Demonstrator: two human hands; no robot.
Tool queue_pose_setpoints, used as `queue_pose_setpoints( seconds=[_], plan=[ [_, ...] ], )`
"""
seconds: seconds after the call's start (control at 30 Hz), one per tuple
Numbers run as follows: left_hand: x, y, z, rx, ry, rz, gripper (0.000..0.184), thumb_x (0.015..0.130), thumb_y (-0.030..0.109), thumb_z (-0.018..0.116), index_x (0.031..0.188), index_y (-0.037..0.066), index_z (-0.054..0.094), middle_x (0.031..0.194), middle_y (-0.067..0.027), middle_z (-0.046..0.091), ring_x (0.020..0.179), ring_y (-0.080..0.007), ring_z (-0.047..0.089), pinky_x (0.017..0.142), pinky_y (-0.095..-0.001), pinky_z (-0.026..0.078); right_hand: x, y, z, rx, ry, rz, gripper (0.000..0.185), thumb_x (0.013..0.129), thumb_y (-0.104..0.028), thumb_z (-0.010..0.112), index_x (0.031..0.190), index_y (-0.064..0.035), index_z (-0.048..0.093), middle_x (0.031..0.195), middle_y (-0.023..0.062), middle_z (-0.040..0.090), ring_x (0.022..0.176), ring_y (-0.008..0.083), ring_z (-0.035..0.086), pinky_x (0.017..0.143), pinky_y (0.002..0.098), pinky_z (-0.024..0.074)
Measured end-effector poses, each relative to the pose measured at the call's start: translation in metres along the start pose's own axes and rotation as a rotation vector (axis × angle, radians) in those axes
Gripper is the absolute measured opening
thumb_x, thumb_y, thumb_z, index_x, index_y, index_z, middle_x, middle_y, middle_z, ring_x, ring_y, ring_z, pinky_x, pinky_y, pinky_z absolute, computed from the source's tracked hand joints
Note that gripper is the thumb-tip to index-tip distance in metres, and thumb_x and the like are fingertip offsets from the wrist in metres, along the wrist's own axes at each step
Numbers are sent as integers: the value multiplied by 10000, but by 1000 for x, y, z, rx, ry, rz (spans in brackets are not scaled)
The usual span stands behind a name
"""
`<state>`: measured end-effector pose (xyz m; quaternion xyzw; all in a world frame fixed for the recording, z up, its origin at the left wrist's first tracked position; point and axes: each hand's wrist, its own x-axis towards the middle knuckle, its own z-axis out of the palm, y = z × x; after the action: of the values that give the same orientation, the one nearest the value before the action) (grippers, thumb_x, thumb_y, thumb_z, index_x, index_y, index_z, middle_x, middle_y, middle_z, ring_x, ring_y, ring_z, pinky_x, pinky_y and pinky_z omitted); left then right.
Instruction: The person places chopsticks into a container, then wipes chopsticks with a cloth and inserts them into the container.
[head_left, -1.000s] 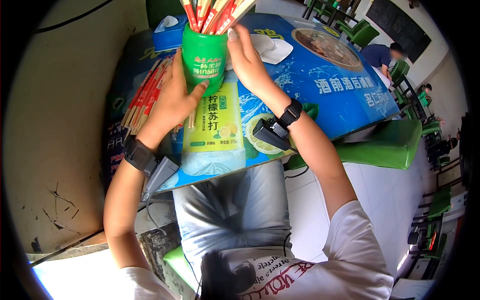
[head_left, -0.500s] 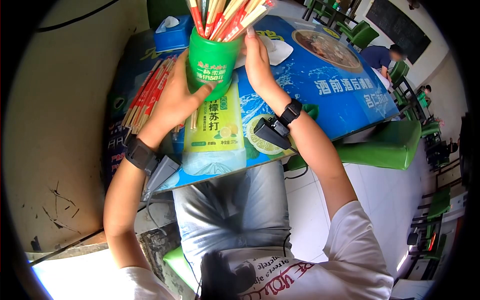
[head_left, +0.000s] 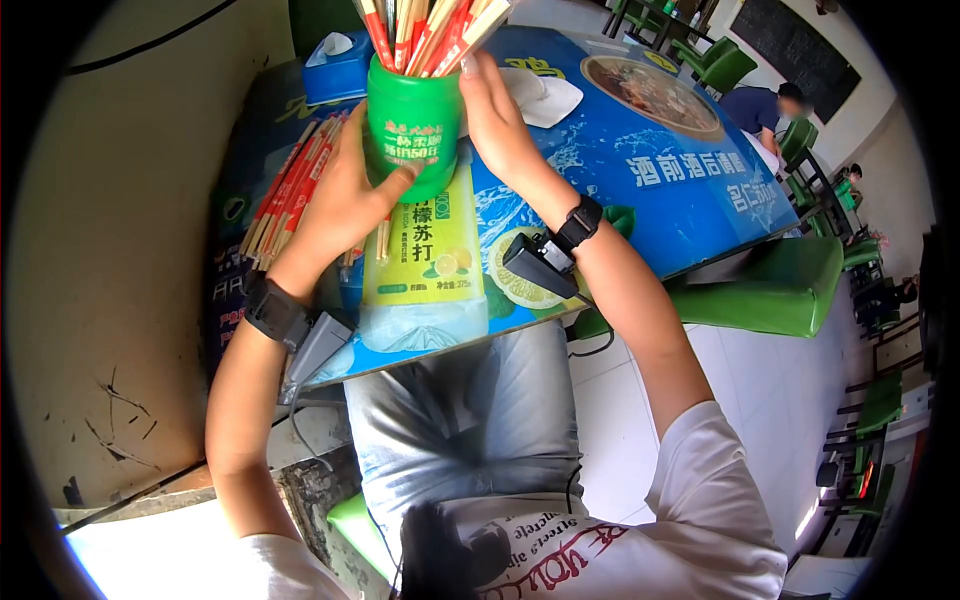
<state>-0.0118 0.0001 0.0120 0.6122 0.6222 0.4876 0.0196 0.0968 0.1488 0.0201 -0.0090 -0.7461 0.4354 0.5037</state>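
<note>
A green plastic cup (head_left: 412, 125) with printed lettering stands near the far middle of the table, full of paper-wrapped chopsticks (head_left: 430, 40). My left hand (head_left: 345, 200) is closed round its left side, thumb across the front and fingers partly hidden behind it. Against the right rim rests my right hand (head_left: 495, 115), fingers stretched upward, with a fingertip by the chopsticks; its thumb is hidden. A row of more wrapped chopsticks (head_left: 290, 195) lies on the table left of the cup, partly behind my left wrist.
The blue printed table (head_left: 600, 220) carries a blue tissue box (head_left: 340, 70) at the far left and crumpled white tissue (head_left: 540, 97) behind my right hand. A wall (head_left: 110, 250) borders the left side. Green chairs (head_left: 765, 290) stand right; a person (head_left: 752, 110) bends over farther off.
The cup with its chopsticks appears slightly farther left, and both hands have shifted with it. The fingers of my right hand are now nearer the chopsticks at the rim.
</note>
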Motion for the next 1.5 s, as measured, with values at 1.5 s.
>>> queue_pose_setpoints(
  seconds=[1.5],
  plan=[
    [-2,-2,1,99,-34,5,782,812,221,640,1378,-46,169,1324,-280,358,1257,-364,364,1031,-389,315,0,-1,0,-51,-28,-7,417,985,-356,327,1276,-59,359,1142,195,539,1071,271,520,899,354,395]
  ],
)
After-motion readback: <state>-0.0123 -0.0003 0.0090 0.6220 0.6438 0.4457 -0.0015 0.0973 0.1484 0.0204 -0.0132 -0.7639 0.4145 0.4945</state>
